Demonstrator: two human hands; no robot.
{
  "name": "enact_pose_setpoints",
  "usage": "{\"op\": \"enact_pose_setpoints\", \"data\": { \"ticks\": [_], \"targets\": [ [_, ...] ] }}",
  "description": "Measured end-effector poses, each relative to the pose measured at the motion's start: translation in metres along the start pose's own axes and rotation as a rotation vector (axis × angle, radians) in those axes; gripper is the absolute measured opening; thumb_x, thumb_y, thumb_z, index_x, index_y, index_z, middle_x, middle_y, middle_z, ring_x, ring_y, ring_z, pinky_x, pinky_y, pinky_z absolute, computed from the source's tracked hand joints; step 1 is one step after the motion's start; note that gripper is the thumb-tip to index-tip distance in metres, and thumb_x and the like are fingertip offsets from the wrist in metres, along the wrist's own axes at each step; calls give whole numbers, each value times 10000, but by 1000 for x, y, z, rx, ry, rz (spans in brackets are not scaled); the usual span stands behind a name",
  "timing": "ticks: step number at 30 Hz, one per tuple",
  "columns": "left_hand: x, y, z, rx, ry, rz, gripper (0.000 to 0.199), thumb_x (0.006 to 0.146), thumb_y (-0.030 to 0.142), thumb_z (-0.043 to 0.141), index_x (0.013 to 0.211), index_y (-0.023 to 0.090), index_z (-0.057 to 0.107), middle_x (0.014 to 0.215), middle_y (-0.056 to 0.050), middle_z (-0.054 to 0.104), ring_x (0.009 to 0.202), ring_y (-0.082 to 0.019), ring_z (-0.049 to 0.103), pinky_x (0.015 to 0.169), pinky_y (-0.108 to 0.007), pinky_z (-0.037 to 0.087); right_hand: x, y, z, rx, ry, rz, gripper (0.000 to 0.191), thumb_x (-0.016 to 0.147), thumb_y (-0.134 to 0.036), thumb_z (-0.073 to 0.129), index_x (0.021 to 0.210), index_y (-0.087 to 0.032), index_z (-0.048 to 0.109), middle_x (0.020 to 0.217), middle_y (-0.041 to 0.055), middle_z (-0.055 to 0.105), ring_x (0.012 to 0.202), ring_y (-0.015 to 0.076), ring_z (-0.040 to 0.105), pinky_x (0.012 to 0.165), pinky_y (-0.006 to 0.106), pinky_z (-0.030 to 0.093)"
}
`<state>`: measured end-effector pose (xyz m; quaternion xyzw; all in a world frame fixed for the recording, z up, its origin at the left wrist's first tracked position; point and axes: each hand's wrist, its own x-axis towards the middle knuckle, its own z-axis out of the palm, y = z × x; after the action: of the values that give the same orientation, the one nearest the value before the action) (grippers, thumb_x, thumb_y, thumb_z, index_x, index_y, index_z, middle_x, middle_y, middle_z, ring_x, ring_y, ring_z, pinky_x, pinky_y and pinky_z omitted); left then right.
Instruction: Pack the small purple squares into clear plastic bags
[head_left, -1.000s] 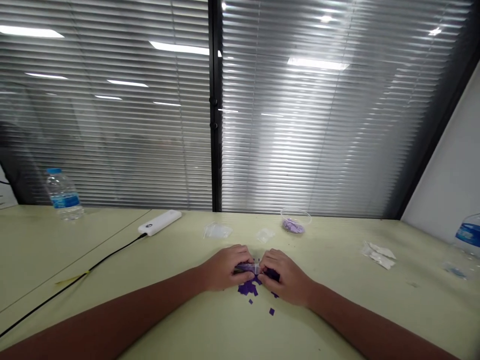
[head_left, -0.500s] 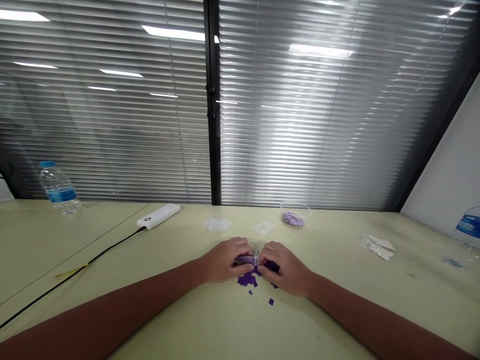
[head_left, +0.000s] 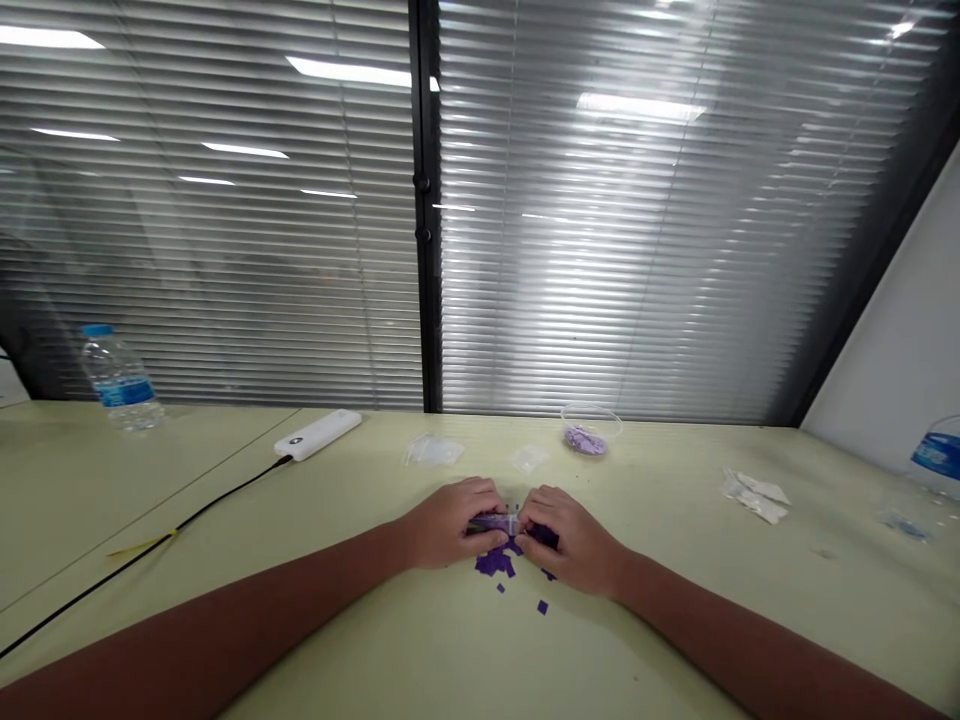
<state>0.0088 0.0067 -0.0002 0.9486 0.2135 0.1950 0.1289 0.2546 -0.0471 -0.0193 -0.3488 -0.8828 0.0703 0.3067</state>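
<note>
Both hands meet over a small scatter of dark purple square pieces [head_left: 493,563] on the table. Between them is a small clear plastic bag [head_left: 496,523], shiny, with purple showing through. My left hand [head_left: 454,523] is closed on the bag's left end, thumb toward me and fingers on the far side. At the other end, my right hand [head_left: 568,537] pinches the bag with bent fingers. More dark purple shows under the right palm. The fingers hide much of the bag. A single purple square [head_left: 542,607] lies apart, nearer to me.
Beyond the hands are flat clear plastic bags [head_left: 435,450] and a round clear tub [head_left: 589,440] with light purple pieces. A white power bank [head_left: 319,435] with a black cable [head_left: 217,497] lies left. Torn white wrappers [head_left: 756,496] and bottles [head_left: 120,385] stand toward the sides.
</note>
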Motion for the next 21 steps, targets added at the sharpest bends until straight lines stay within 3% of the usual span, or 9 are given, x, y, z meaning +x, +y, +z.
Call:
{"op": "enact_pose_setpoints", "data": {
  "ticks": [21],
  "targets": [
    [-1, -1, 1, -8, 27, 23, 207, 982, 403, 621, 1081, 225, 655, 990, -44, 631, 921, -200, 593, 777, -278, 449, 1, -1, 0, 5, -1, 2, 75, 943, -205, 628, 889, -221, 580, 864, 8, 624, 848, 183, 559, 792, 325, 413]
  ]
}}
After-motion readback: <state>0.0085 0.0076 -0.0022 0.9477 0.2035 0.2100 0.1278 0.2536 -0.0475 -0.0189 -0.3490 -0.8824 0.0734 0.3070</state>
